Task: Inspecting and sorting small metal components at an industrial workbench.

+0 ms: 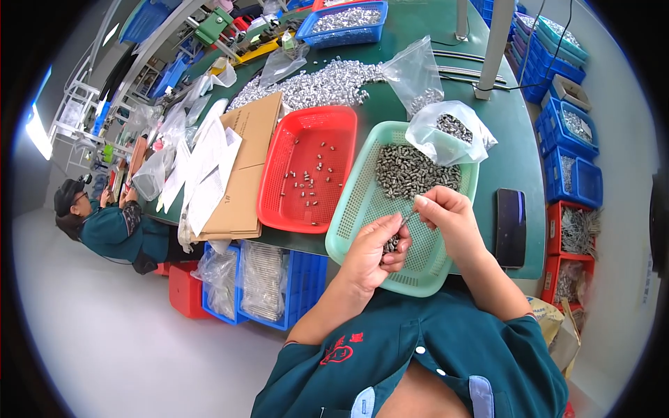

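Over the light green basket, my left hand is closed round several small grey metal cylinders. Its thumb and forefinger pinch together, facing my right hand. That hand pinches at a thin grey piece between the two hands, too small to name. At the basket's far end lies a heap of small dark metal cylinders. A clear plastic bag with more of them rests on the basket's far right corner. To the left, a red basket holds several scattered cylinders.
Flattened cardboard and papers lie left of the red basket. Shiny metal pieces are heaped further back. A black phone lies right of the green basket. A metal post stands behind. Another person works at the far left.
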Action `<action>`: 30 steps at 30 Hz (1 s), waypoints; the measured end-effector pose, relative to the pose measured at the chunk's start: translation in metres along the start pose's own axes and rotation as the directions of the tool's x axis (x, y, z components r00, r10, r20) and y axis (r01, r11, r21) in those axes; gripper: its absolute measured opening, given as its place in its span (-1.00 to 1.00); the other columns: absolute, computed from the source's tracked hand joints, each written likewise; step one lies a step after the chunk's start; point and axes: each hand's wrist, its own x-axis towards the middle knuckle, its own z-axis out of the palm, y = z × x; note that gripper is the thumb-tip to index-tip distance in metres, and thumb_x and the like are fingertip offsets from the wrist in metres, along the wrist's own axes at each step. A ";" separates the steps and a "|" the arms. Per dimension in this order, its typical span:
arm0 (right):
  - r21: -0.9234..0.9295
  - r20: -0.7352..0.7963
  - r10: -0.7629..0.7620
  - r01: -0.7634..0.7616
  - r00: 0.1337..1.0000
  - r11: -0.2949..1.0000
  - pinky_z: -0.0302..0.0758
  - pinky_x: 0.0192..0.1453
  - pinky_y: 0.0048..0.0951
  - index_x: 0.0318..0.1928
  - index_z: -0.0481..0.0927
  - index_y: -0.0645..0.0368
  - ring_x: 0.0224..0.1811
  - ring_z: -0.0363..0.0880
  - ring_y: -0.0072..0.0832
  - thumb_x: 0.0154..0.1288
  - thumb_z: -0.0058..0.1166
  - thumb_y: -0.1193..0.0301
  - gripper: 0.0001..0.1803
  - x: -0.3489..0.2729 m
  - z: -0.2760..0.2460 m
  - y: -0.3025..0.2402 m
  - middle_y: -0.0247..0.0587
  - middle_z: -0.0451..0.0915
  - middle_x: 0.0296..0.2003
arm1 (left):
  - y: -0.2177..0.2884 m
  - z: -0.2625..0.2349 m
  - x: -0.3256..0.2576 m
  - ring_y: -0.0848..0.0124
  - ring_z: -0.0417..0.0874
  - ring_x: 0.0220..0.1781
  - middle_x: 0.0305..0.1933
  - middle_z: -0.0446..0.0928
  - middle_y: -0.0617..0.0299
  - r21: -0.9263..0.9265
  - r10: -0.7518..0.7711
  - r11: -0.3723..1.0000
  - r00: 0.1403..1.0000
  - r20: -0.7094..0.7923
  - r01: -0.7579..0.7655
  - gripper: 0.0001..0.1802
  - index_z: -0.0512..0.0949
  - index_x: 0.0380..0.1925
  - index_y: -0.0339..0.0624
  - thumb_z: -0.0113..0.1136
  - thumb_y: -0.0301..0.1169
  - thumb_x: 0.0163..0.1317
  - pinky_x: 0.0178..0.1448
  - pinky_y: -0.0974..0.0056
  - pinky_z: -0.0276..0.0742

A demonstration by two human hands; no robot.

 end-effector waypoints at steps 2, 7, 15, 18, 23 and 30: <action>-0.013 0.083 0.026 -0.025 0.996 1.000 0.23 -0.45 -0.68 -0.45 0.54 0.21 -0.54 0.29 -0.77 0.22 0.13 0.34 -0.80 -0.001 0.001 0.000 -0.48 0.44 -0.59 | -0.001 0.001 0.002 0.62 0.16 -0.74 -0.58 0.36 0.25 0.029 -0.012 1.000 1.000 -0.002 0.012 -0.74 0.41 -0.43 -0.18 -0.03 -0.23 0.32 -0.69 0.52 0.02; 0.006 0.081 0.079 -0.080 0.994 0.997 0.19 -0.50 -0.69 -0.48 0.53 0.19 -0.57 0.27 -0.78 0.21 0.15 0.33 -0.79 0.004 -0.002 0.001 -0.51 0.41 -0.62 | -0.001 0.002 0.002 0.61 0.16 -0.75 -0.58 0.36 0.26 0.006 -0.019 1.000 1.000 -0.004 0.019 -0.71 0.43 -0.42 -0.17 -0.05 -0.20 0.33 -0.70 0.52 0.00; -0.603 -0.066 -0.300 0.201 0.952 0.772 0.29 -0.49 -0.56 -0.51 0.51 0.23 -0.61 0.36 -0.58 0.15 0.17 0.38 -0.80 0.010 -0.008 -0.013 -0.35 0.44 -0.64 | -0.002 -0.012 0.002 0.60 0.17 -0.72 -0.52 0.37 0.23 -0.084 -0.003 0.996 1.000 -0.012 0.002 -0.60 0.44 -0.30 -0.22 -0.23 -0.11 0.38 -0.67 0.51 0.01; -0.858 0.070 -0.543 0.328 0.837 0.395 0.34 -0.50 -0.42 -0.52 0.52 0.20 -0.59 0.43 -0.39 0.07 0.21 0.39 -0.83 0.011 -0.010 -0.012 -0.26 0.45 -0.63 | -0.002 -0.014 0.003 0.60 0.19 -0.69 -0.49 0.37 0.23 -0.091 -0.009 0.996 1.000 0.005 0.009 -0.65 0.44 -0.23 -0.24 -0.20 -0.18 0.36 -0.65 0.50 0.03; -0.849 0.109 -0.618 0.396 0.779 0.350 0.36 -0.51 -0.37 -0.53 0.52 0.18 -0.59 0.46 -0.30 0.05 0.22 0.42 -0.85 0.008 -0.006 -0.013 -0.21 0.48 -0.61 | -0.001 -0.015 0.002 0.59 0.18 -0.68 -0.49 0.37 0.23 -0.135 0.007 0.991 0.997 0.071 0.003 -0.68 0.43 -0.21 -0.27 -0.17 -0.24 0.33 -0.65 0.49 0.03; -0.417 0.016 -0.322 0.299 0.947 0.858 0.23 -0.53 -0.59 -0.46 0.52 0.30 -0.58 0.25 -0.70 0.19 0.15 0.46 -0.84 -0.004 0.000 -0.007 -0.39 0.39 -0.65 | 0.000 -0.009 0.001 0.58 0.16 -0.71 -0.53 0.36 0.25 -0.108 0.039 0.994 0.991 0.129 -0.025 -0.69 0.44 -0.11 -0.25 -0.16 -0.28 0.33 -0.66 0.49 0.03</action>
